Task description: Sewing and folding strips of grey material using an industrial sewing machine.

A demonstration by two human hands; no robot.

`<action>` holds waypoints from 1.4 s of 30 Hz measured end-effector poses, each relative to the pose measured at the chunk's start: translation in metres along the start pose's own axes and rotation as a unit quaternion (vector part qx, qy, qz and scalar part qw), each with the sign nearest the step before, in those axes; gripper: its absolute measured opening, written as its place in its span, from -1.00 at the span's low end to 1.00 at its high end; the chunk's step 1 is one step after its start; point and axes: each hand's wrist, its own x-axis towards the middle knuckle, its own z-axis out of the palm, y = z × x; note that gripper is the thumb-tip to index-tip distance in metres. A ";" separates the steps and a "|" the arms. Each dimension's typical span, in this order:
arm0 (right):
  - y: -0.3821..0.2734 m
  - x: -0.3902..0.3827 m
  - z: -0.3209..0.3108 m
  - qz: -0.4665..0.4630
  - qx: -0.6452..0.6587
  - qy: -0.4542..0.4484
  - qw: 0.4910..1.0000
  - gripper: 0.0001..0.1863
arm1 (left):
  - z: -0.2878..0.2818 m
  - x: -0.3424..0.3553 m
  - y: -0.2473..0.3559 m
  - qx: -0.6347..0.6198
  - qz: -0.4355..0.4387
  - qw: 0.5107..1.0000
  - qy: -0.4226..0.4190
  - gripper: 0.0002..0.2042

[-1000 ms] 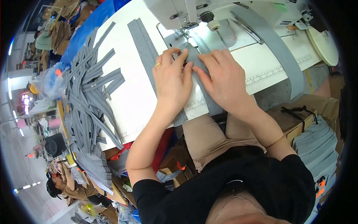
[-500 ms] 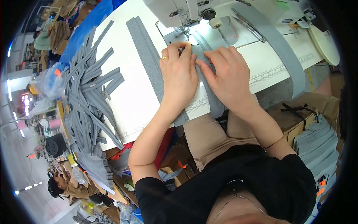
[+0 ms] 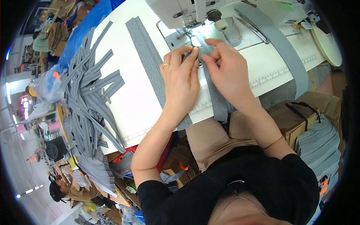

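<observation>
A gray cloth strip (image 3: pixel 215 95) runs from under the sewing machine (image 3: pixel 170 11) at the top middle of the frame down over the near edge of the white table (image 3: pixel 127 101). The left hand (image 3: pixel 180 78), with a gold ring (image 3: pixel 166 64), is near the middle, at the strip's left side. Its thumb and pointing finger are close together, but I cannot tell if cloth is between them. The right hand (image 3: pixel 230 69) is at the strip's right side, fingers bent, with a small gap between thumb and pointing finger. I cannot tell if it grips the cloth. Another gray strip (image 3: pixel 144 48) lies left of the hands. A big messy pile of gray strips (image 3: pixel 84 101) fills the left side. At the upper right are a shiny metal tool (image 3: pixel 255 30) and a wide gray band (image 3: pixel 283 50).
</observation>
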 end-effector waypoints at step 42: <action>0.015 0.022 -0.006 0.074 0.134 -0.067 0.986 -0.79 | 0.010 0.071 -0.033 -0.196 -0.274 0.941 -0.011 -0.74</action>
